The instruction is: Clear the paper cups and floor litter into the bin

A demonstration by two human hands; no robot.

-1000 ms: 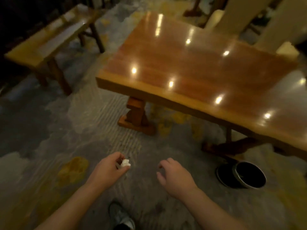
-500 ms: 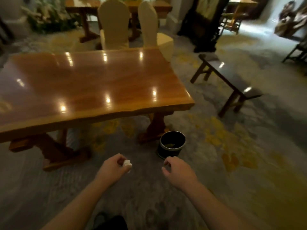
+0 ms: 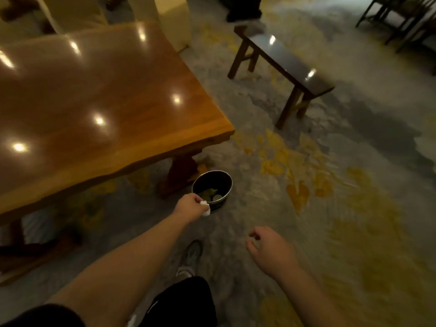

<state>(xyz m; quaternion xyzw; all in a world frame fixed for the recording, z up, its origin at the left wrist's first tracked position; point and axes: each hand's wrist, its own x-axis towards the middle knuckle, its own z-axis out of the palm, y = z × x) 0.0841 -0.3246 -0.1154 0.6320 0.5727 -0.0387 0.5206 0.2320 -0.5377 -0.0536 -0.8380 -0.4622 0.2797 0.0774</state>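
- Since half a second ago, left hand (image 3: 190,206) has extended to the near rim of the bin (image 3: 225,202), fingers pinched on a white paper wad (image 3: 205,207).
- Wooden table (image 3: 101,100) occupies the left; bin stands on the carpet beside its leg, litter inside.
- Right hand (image 3: 271,250) hangs loosely curled, holding nothing, well apart from the bin.
- Dark bench (image 3: 286,61) stands upper right.

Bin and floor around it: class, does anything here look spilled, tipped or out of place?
Nothing stands out. The bin stands upright by the table leg with litter inside. The left hand holds a white paper wad at its rim; the right hand is empty.
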